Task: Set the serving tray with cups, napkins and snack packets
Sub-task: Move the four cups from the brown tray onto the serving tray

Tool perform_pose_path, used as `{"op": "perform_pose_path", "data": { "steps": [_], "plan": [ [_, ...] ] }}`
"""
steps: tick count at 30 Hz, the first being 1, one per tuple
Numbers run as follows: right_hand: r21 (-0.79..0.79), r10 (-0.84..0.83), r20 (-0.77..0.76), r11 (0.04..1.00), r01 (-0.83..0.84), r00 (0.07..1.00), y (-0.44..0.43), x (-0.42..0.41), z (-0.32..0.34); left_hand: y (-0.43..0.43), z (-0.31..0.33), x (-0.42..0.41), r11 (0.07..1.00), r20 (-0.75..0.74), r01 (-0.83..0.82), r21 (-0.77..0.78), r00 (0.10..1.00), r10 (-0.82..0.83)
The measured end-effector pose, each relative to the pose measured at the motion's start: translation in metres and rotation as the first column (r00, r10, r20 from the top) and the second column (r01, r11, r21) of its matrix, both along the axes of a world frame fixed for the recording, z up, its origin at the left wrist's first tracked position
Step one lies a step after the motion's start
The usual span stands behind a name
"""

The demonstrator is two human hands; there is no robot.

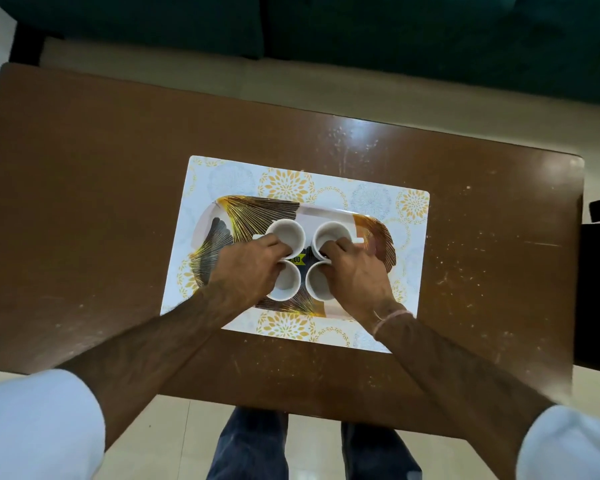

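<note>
On the tray [219, 216], four white cups [286, 235] stood close in a square, and the left hand [246, 268] and right hand [355, 268] each had fingers pinched on a far cup's near rim.

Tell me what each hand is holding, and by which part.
Left hand grips the far-left cup by its near rim; right hand grips the far-right cup likewise.

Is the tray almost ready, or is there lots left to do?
Four cups stand on the tray. The left hand and right hand are on them, seemingly adjusting them. No napkins or snack packets are clearly in view, so those are left.
</note>
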State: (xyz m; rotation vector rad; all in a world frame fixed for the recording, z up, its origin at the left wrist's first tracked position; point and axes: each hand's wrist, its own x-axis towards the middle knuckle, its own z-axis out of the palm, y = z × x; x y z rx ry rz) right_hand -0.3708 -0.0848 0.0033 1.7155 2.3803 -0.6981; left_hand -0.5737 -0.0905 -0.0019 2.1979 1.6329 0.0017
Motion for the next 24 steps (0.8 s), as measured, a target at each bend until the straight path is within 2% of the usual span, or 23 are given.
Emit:
{"op": "perform_pose_path", "data": {
  "steps": [8,17,20,24],
  "plan": [
    [0.020,-0.039,-0.060,0.999,0.040,0.997,-0.003,-0.019,-0.004,0.004,-0.001,-0.010,0.999,-0.029,-0.009,0.037,1.000,0.010],
    [0.000,-0.010,-0.023,1.000,0.010,1.000,-0.003,-0.020,-0.010,0.007,0.004,-0.012,0.998,-0.051,0.058,-0.001,0.997,-0.058],
    [0.032,0.010,-0.047,0.999,-0.008,0.999,-0.005,-0.018,-0.009,0.002,0.010,-0.011,0.999,0.010,0.044,0.019,0.999,-0.044],
    [0.052,-0.002,-0.163,0.999,0.010,0.987,-0.010,-0.012,0.001,0.000,0.020,-0.012,0.997,0.120,-0.040,0.064,0.992,0.032]
  ]
}}
